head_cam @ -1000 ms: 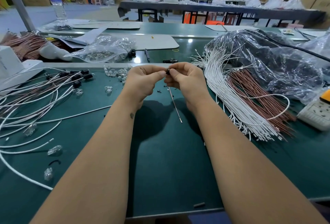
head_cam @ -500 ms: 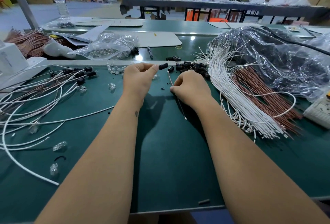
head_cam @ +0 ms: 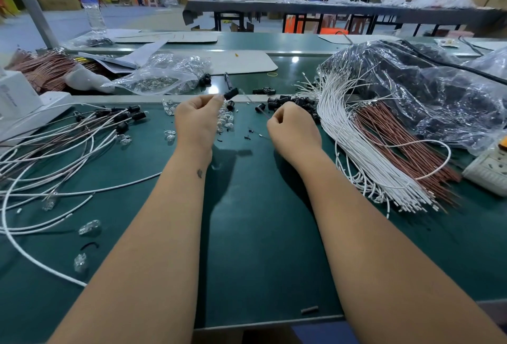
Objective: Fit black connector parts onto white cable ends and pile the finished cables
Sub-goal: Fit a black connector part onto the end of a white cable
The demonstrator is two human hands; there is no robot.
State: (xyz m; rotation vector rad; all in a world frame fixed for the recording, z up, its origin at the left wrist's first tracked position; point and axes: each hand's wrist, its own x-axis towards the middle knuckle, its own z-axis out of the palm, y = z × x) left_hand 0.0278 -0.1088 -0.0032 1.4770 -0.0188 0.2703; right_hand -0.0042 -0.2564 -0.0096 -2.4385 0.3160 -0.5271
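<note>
My left hand [head_cam: 196, 118] pinches a black connector part [head_cam: 231, 93] at its fingertips, held above the table's far rail. My right hand [head_cam: 292, 126] has its fingers curled round a thin dark wire [head_cam: 264, 115] that slants up toward the left. Loose black connector parts [head_cam: 290, 102] lie heaped just beyond my right hand. A fan of white cables [head_cam: 354, 146] mixed with brown ones lies at the right. Finished cables with black ends [head_cam: 120, 120] are piled at the left.
Small clear bulbs [head_cam: 225, 121] are scattered between and left of my hands. A clear bag of bulbs [head_cam: 164, 74] lies behind the rail, a large plastic bag [head_cam: 428, 96] at the right, a white power strip [head_cam: 491, 168] at the right edge, a white box [head_cam: 16, 96] at the left.
My hands, joined at the middle a second ago, have come apart. The left carried the black part up and away; the right moved right with the thin wire.
</note>
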